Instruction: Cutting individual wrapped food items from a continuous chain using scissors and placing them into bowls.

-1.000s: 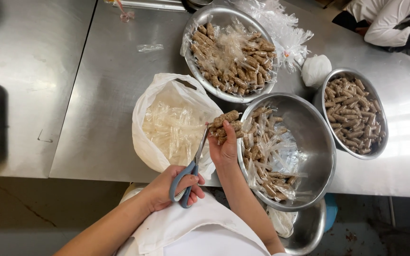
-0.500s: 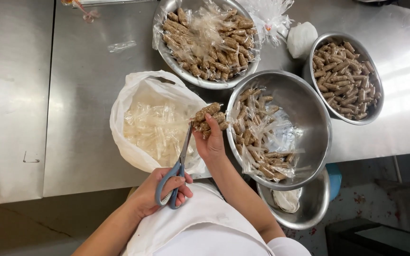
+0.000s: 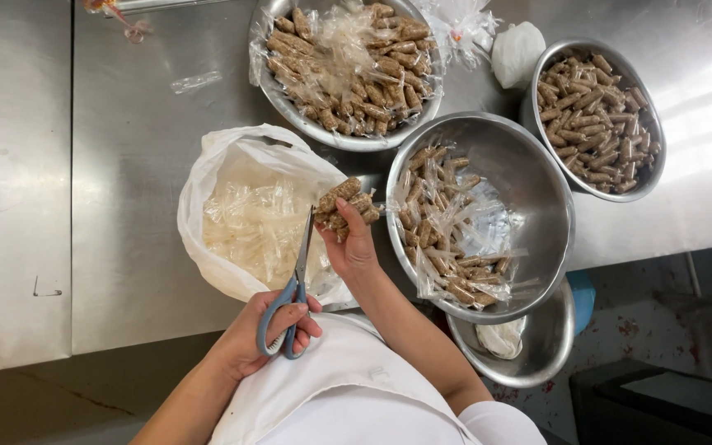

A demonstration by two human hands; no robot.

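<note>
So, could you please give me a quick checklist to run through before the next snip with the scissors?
1. Left hand has its fingers through the handles of the scissors: ok.
2. Right hand holds the wrapped bundle firmly: ok.
3. Bundle sits over the white bag of cut wrappers: ok.
4. Blade tips meet the bundle's wrapping: ok.
5. Right fingers clear of the blades: cannot tell, since the bundle hides the tips.
6. Middle bowl has room beside the hand: ok.

white apron, white sleeve on right arm, bare forearms.
</note>
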